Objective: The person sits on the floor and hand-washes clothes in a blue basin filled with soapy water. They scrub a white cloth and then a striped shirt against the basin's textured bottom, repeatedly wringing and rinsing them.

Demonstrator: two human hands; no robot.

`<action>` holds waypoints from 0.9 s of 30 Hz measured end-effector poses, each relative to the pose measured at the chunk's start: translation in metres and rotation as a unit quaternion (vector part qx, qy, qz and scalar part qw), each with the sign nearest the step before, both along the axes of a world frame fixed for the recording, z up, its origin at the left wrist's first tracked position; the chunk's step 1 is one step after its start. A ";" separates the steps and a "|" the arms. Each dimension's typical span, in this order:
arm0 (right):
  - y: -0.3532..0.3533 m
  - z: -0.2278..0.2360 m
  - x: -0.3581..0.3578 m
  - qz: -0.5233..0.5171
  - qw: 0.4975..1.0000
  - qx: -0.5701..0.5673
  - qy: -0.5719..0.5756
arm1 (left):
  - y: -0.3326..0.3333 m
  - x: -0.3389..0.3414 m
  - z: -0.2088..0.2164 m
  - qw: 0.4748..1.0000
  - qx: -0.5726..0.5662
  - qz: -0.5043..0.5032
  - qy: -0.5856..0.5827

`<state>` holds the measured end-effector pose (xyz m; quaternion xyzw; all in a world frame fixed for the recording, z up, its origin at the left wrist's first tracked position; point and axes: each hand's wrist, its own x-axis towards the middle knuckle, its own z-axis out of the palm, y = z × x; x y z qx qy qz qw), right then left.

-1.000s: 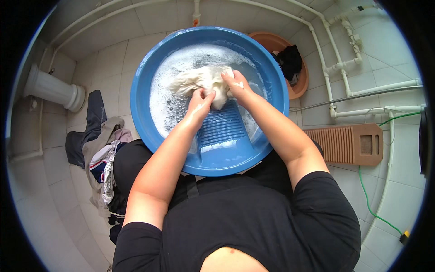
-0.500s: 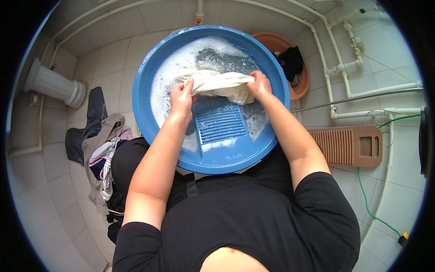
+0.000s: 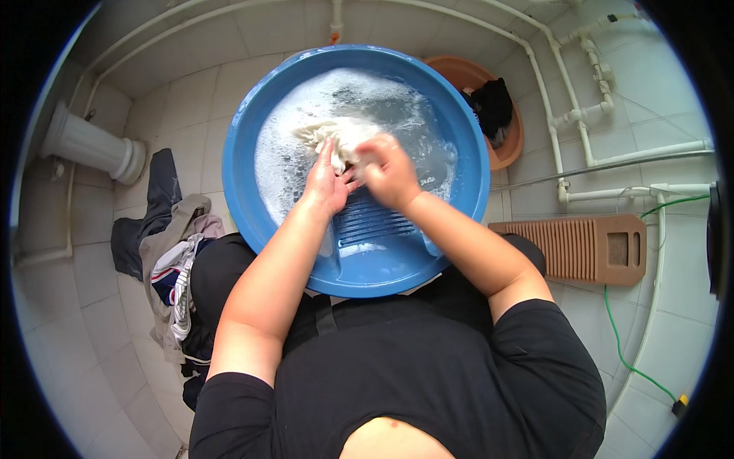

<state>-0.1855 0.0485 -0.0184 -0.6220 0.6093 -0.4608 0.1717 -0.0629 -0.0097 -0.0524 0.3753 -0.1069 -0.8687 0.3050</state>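
A wet off-white cloth (image 3: 329,136) is bunched up over the soapy water in a large blue basin (image 3: 252,206). My left hand (image 3: 329,183) has the cloth between its thumb and its partly extended fingers. Close by on the right, my right hand (image 3: 388,174) is curled around the near end of the bunch, smeared by motion. Both hands are just above the ribbed washboard (image 3: 375,223) moulded into the basin's near side. Folds of cloth hide part of the fingers.
Behind the basin on the right, an orange-brown tub (image 3: 508,149) holds dark clothes (image 3: 489,107). A brown washboard (image 3: 581,249) lies at right, near a green cord (image 3: 619,344). Piled clothes (image 3: 172,252) lie on the left floor; white pipes (image 3: 539,92) line the wall.
My hands have come together from holding the cloth stretched wide. The right hand moved left and nearer to me, and the cloth went from a long strip to a bunch.
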 end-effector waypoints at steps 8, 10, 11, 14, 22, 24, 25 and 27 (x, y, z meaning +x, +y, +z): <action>0.002 -0.005 0.047 0.067 0.967 -0.200 0.144 | 0.003 0.013 -0.075 0.936 -0.344 -0.070 -0.009; -0.017 -0.036 0.023 -0.053 0.995 -0.038 0.072 | 0.013 -0.005 -0.024 0.988 0.019 0.041 0.145; -0.021 -0.037 0.018 -0.109 0.994 0.021 -0.015 | 0.016 -0.013 0.000 0.996 0.037 0.069 0.052; -0.014 -0.020 0.040 -0.109 0.991 -0.016 0.072 | 0.012 -0.001 -0.008 0.990 0.077 0.061 0.100; -0.025 -0.026 0.013 -0.153 0.982 0.104 0.028 | 0.011 -0.008 0.012 0.993 0.056 0.066 0.080; -0.035 -0.018 -0.012 -0.192 0.964 0.183 0.029 | 0.008 -0.003 0.032 0.999 -0.021 -0.029 -0.031; -0.032 -0.005 -0.020 -0.178 0.955 0.232 0.046 | 0.010 0.000 0.037 0.992 -0.055 -0.074 -0.085; -0.032 0.008 -0.038 -0.144 0.958 0.248 -0.022 | 0.001 0.010 0.051 0.909 -0.281 -0.153 -0.266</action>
